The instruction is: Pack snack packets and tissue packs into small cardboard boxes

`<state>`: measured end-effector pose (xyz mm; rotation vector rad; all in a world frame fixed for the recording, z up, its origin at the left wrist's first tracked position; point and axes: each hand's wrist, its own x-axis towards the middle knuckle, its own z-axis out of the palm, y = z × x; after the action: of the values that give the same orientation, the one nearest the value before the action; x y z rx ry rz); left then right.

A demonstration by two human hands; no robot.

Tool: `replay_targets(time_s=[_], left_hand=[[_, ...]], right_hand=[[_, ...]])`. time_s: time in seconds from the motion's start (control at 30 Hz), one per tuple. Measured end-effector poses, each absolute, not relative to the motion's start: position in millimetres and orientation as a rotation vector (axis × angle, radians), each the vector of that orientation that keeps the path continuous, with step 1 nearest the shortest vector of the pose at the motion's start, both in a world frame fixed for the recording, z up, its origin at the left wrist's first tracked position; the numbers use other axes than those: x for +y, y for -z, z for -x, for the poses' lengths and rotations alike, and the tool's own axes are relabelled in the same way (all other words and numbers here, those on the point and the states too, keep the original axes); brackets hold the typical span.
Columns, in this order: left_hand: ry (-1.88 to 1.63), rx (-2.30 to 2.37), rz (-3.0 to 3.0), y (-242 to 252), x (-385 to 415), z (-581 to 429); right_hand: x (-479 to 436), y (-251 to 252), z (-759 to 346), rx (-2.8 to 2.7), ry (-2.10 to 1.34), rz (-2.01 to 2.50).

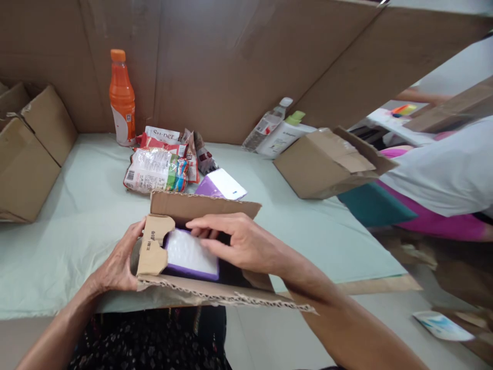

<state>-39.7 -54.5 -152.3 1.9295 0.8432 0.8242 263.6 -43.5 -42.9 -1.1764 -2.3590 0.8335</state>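
Note:
An open cardboard box (204, 203) sits in front of me at the table's near edge, its flaps raised. My left hand (117, 259) grips its left end, next to a folded flap (154, 241) with printed characters. Inside lies a white pack with a purple edge (192, 252). My right hand (239, 239) reaches in from the right, fingers apart, with the thumb over the pack's right side; whether it touches the pack I cannot tell. Just beyond the box are a purple-and-white packet (227, 184) and a colourful snack bag (154, 171).
An orange drink bottle (122, 100) stands against the cardboard wall (215, 67). A clear bottle (267, 126) and a white pump bottle (285, 137) lean there too. Cardboard boxes stand left (26, 154) and right (308, 167). Another person's pale sleeve (442, 164) is at the right.

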Motion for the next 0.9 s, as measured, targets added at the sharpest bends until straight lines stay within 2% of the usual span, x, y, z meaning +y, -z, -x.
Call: replay_targets(time_s=[0.27,0.43,0.6,0.73,0.9], left_hand=[[-0.847,0.857,-1.885,156,-54,40],[-0.845,0.838,-1.879,155,-54,40],[-0.792,0.918,-1.861,143,-57,37],[-0.798,0.915,-1.882,146,-57,37],[-0.851,0.936,-1.945,158,-57,38]], right_hand=[[-48,42,-248,-2.698,-1.043,1.322],[-50,51,-243,-2.630,-0.816,1.265],[-59,41,-274,-2.275,-0.601,1.043],[-61,27,-305,-1.829,-0.517,1.111],[-50,28,-323,-1.439,-0.659,1.143]])
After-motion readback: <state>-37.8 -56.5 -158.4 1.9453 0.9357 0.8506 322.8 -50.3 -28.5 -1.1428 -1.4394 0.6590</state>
